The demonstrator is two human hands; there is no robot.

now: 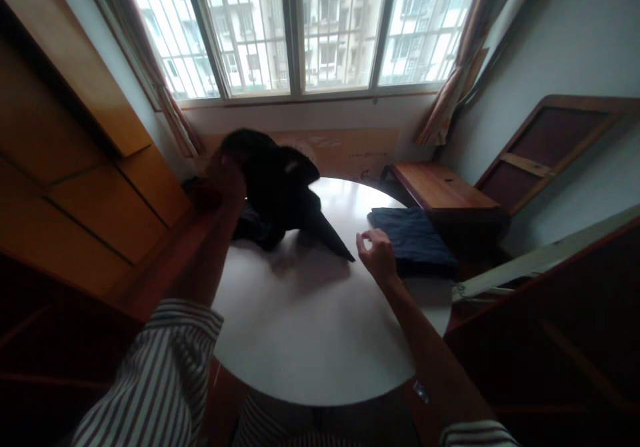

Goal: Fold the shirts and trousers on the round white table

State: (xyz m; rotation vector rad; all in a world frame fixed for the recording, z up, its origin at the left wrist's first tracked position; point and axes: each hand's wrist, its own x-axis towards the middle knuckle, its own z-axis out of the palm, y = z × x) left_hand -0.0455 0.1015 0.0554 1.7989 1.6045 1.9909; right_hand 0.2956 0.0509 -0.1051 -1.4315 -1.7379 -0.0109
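A black garment (285,180), blurred and bunched, hangs over the left part of the white round table (320,334). My left hand (227,174) grips its upper left side, with the fingers mostly hidden and smeared. One pointed end of the cloth reaches down to the tabletop near the middle. Just right of that tip is my right hand (379,255), apart from the cloth, its fingers loosely curled with a gap at the thumb. Beside it lies a folded dark blue stack of cloth (415,237). More dark cloth (257,227) shows beneath the held garment.
Behind the table stands a wall under a barred window (295,34) with curtains. A wooden bench-like piece (445,184) is at the back right, near a leaning wooden frame (545,147). Wooden cabinets (105,207) line the left side.
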